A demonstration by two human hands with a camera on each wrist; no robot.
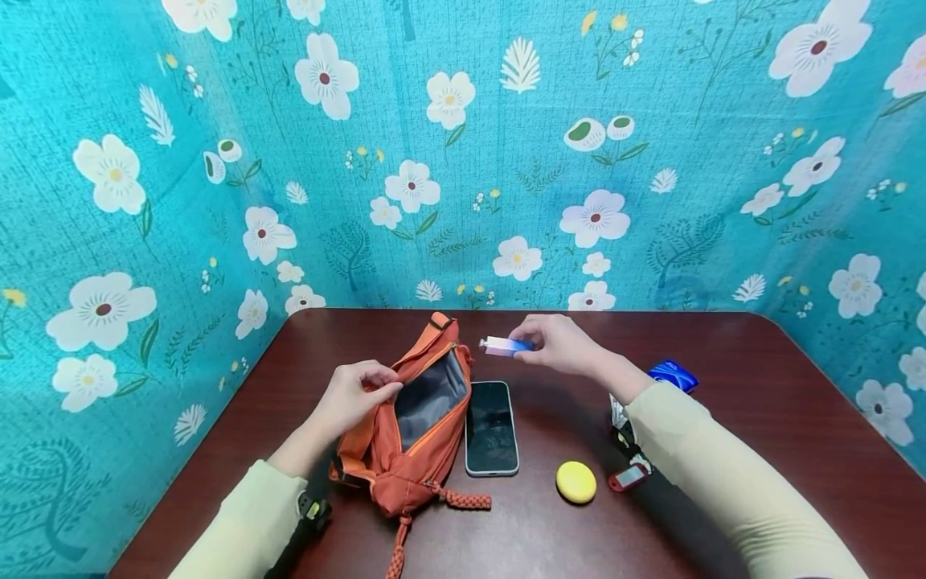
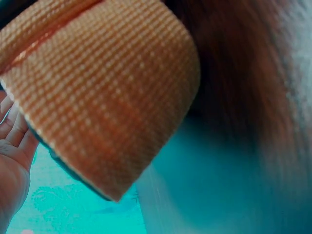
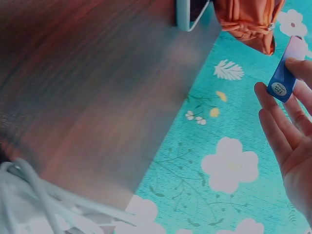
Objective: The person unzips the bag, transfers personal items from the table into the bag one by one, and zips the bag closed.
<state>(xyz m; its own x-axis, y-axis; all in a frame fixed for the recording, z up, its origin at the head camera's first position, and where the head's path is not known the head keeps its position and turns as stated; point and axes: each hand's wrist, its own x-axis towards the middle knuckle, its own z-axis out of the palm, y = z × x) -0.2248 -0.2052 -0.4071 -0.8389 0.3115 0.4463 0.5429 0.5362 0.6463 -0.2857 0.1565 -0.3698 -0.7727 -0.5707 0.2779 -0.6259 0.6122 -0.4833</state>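
Note:
An orange zippered waist bag (image 1: 434,450) lies unzipped on the table, its grey lining showing. My left hand (image 1: 354,394) holds the left edge of the opening between thumb and fingers. In the left wrist view the bag's woven strap (image 2: 107,97) partly covers my left hand (image 2: 14,156). My right hand (image 1: 560,344) is raised over the table, right of the bag's far end. Between its thumb and fingers it pinches a small blue-and-pink block (image 1: 506,346) with a metal tip toward the bag. In the right wrist view a round "120" label marks the block's blue end (image 3: 282,85).
A smartphone (image 1: 492,430) lies against the bag's right side. Farther right are a yellow round object (image 1: 576,482) and a red key tag (image 1: 628,478). A blue packet (image 1: 674,375) lies beyond my right forearm. White cable (image 3: 34,195) shows in the right wrist view. Flowered cloth (image 1: 463,161) hangs behind the table.

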